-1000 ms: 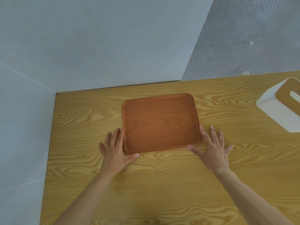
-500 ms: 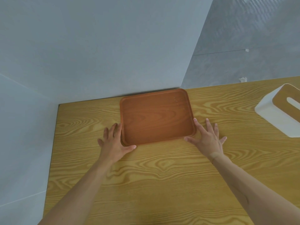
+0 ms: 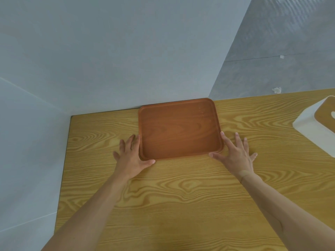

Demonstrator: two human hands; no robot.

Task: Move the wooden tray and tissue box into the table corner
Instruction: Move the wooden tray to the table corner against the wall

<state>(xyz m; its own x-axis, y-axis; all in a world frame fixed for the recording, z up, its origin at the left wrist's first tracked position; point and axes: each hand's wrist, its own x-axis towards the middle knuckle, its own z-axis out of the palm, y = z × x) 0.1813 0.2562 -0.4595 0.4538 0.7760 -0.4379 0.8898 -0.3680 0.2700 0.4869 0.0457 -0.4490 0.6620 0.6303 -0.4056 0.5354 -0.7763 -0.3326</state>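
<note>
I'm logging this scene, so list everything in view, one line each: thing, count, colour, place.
wooden tray: one, reddish brown, far edge against the wall, short of the corner
tissue box: one, white with tan top, right edge, partly cut off
table: one, yellow wood grain, filling the lower view
wall: grey panels, behind and left
scraps: two, white, on the floor beyond
left hand: open, flat at the tray's near left corner
right hand: open, flat at its near right corner

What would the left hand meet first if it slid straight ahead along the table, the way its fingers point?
Probably the wall. The left hand lies flat beside the wooden tray, fingers pointing up its left edge. Bare table lies ahead, then the wall.
</note>
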